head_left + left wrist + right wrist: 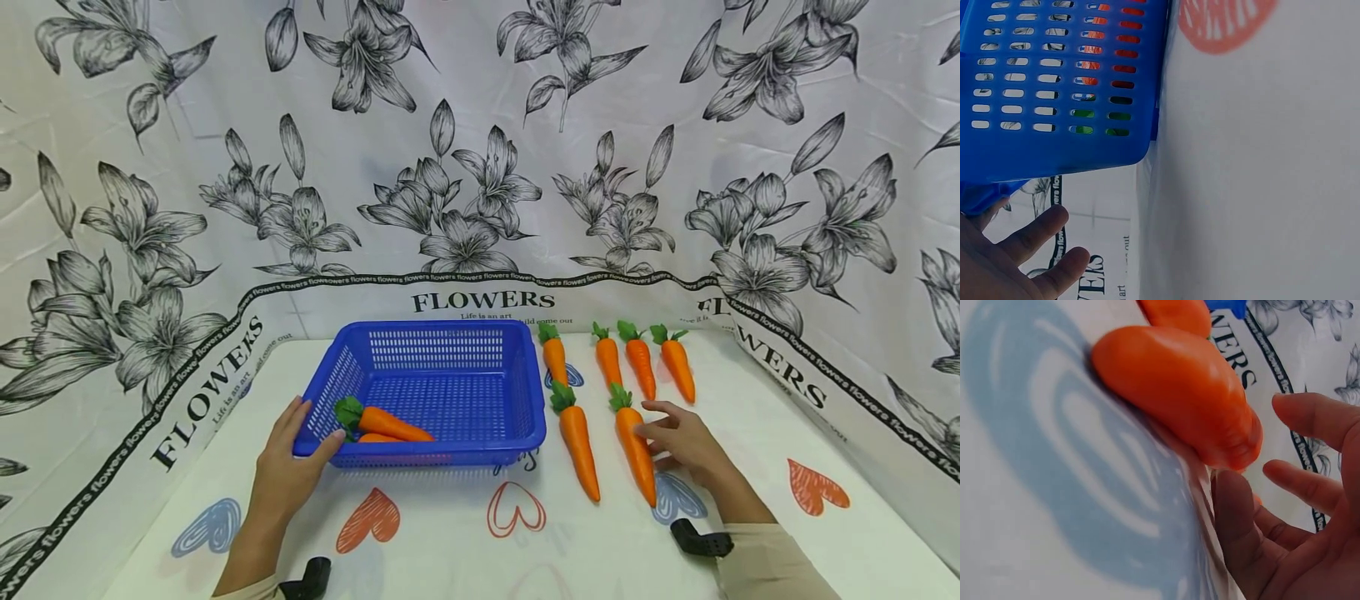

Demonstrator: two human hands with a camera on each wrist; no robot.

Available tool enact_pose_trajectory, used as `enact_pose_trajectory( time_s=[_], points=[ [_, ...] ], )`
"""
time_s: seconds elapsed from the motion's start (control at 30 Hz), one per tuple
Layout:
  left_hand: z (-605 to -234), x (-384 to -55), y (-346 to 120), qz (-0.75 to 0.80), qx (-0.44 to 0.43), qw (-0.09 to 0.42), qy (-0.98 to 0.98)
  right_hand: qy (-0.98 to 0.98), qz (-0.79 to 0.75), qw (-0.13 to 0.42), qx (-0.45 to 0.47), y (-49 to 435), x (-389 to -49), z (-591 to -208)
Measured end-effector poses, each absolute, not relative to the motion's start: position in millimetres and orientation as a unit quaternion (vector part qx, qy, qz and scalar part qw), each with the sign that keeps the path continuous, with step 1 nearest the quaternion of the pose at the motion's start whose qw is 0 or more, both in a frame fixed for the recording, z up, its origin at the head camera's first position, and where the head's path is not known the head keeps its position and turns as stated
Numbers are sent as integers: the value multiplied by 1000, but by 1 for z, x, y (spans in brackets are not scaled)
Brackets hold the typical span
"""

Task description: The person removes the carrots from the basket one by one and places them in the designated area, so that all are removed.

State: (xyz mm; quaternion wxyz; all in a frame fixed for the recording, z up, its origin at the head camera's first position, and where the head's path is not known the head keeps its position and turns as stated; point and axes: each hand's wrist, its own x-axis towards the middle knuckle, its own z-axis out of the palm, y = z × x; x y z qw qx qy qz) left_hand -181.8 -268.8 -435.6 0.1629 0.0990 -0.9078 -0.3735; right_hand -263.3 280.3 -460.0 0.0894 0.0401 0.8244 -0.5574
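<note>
A blue plastic basket [442, 454] with slotted sides stands on the table. My left hand [288, 471] holds its front left corner, thumb over the rim; in the left wrist view two fingers [1038, 234] stretch out clear of the basket wall [1060, 150]. Inside the basket lies an orange carrot [393, 425] with a green top, and part of another carrot [375, 437] shows below it. My right hand [686, 442], fingers spread and slightly bent, is beside the right front carrot [635, 450]. In the right wrist view the thumb [1235, 497] is close to that carrot [1179, 387]; contact is unclear.
Another front carrot [577, 446] lies between the basket and my right hand. Behind are a carrot [555, 358] by the basket, then three more: left [609, 362], middle [640, 367] and right [678, 371]. A flower-printed cloth [465, 208] rises behind the table.
</note>
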Motion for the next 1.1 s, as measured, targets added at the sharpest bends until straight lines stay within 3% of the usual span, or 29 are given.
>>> enact_pose_trajectory(
  time_s=[1.1],
  points=[
    [-437,-182,-271,-371,87,169,-909,793,-604,17,-76,294,-239,-400]
  ],
)
